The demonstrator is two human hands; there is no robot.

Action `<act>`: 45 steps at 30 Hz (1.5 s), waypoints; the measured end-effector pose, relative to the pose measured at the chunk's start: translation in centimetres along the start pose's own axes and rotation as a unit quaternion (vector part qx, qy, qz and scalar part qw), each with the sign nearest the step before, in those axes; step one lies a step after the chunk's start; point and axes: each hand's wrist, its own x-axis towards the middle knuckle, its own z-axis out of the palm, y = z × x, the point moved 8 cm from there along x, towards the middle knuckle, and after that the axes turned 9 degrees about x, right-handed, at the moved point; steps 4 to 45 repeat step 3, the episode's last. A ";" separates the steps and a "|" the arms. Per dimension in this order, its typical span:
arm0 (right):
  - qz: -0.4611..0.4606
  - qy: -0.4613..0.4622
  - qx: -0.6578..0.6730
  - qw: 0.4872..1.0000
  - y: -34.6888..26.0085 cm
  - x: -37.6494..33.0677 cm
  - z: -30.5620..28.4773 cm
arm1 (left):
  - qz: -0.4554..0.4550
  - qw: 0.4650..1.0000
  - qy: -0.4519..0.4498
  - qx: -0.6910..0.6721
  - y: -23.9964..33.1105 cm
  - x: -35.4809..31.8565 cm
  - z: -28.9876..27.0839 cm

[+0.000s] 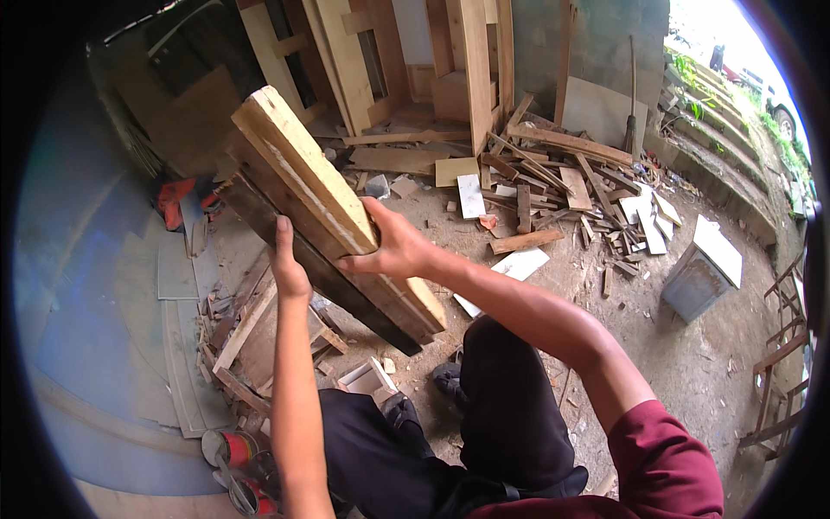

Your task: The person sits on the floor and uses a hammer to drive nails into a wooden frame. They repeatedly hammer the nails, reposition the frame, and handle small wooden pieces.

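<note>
Both my hands grip a bundle of wooden planks, raised at a tilt in front of me above the floor. A pale plank [303,169] with a light streak along its side lies on the right of the bundle. Against its left lies a dark, weathered plank [367,304]. My left hand [290,266] presses on the dark plank's left side, thumb up along it. My right hand [396,240] wraps the pale plank from the right, with its thumb across the top. The fingers beneath the planks are hidden.
A scrap wood heap [562,195] spreads ahead to the right, before upright wooden frames [471,78]. At right stand a pale box-like stool [702,268] and concrete steps [722,160]. Near my feet are a small white box [367,379] and broken wood [238,342]; red cans [238,450] sit left.
</note>
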 end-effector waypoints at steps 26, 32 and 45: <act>-0.027 -0.013 0.012 0.999 -1.3 -0.5 1.8 | 0.025 0.999 -0.003 -0.036 1.1 -2.3 0.0; -0.027 -0.013 0.012 0.999 -1.3 -0.5 1.8 | 0.025 0.999 -0.003 -0.036 1.1 -2.3 0.0; -0.027 -0.013 0.012 0.999 -1.3 -0.5 1.8 | 0.025 0.999 -0.003 -0.036 1.1 -2.3 0.0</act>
